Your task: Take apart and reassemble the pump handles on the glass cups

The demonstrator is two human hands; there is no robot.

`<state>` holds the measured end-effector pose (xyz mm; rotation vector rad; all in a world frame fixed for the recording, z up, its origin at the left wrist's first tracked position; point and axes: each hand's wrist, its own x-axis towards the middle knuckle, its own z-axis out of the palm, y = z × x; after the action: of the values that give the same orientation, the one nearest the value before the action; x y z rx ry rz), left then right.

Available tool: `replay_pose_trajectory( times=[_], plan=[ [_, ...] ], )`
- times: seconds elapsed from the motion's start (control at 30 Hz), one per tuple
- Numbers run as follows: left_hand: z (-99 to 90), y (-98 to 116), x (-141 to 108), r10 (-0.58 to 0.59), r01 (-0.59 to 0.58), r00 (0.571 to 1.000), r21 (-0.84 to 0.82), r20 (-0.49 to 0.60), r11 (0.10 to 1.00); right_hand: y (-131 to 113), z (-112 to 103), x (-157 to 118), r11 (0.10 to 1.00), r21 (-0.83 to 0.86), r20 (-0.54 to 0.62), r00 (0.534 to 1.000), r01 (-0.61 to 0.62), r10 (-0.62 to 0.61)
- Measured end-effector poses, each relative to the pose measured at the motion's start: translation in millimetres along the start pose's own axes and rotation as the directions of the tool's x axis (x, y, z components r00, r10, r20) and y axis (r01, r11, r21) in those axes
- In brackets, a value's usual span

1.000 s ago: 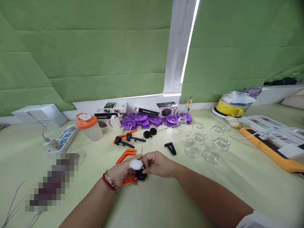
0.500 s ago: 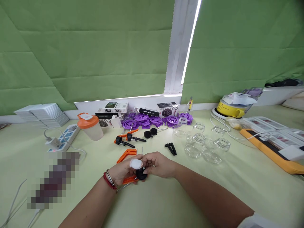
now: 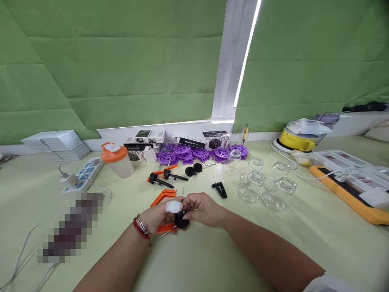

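Note:
My left hand [image 3: 158,215] is closed around a black round part [image 3: 181,221], low in the middle of the head view. A white, rounded covering [image 3: 174,207] sits at the left thumb; what it is I cannot tell. Closed fingertips of my right hand [image 3: 205,210] pinch the same black part from its right side. Under the left hand shows an orange handle-like piece [image 3: 166,228] with a metal rod [image 3: 158,238]; whether the hand grips these is hidden. Just beyond lies another orange angled handle [image 3: 162,195].
Black-and-orange parts [image 3: 161,180], black discs [image 3: 193,169] and two black sticks [image 3: 219,190] lie beyond my hands. Purple wheel-shaped pieces [image 3: 200,154] and boxes [image 3: 146,154] line the back. Clear glass cups [image 3: 257,178] stand right; an orange-lidded bottle [image 3: 117,160] stands left.
The whole view has shifted slightly. Both hands stay on the black round part, with hardly any visible movement of the fingers.

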<state>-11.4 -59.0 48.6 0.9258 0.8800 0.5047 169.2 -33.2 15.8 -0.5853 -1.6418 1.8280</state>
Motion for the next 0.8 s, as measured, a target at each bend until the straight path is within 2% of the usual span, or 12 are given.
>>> replay_pose_trajectory(
  times=[0.13,0.3,0.37,0.53,0.8],
  plan=[
    [2.6,1.6,-1.6,0.023,-0.024,1.0,0.012,0.014,1.0,3.0,-0.2,-0.3,0.999,0.048,0.003,1.0,-0.024,0.024],
    [3.6,1.6,-1.9,0.034,-0.034,0.999,0.034,0.007,0.999,-0.6,-1.6,-1.1,0.999,0.01,0.01,0.999,-0.05,0.05],
    [3.5,1.7,-1.4,0.036,-0.036,0.999,0.032,0.013,0.999,-1.8,-3.3,-0.6,1.0,-0.01,0.019,0.999,-0.028,0.028],
    [2.0,2.2,0.7,0.028,-0.029,0.999,0.03,0.035,0.999,0.0,-8.3,1.6,0.992,-0.042,0.046,0.992,0.116,-0.114],
    [3.0,4.9,-0.3,0.002,-0.003,1.0,0.062,0.015,0.998,0.0,-10.4,2.5,0.994,-0.025,0.043,0.994,0.105,-0.104]
  ],
)
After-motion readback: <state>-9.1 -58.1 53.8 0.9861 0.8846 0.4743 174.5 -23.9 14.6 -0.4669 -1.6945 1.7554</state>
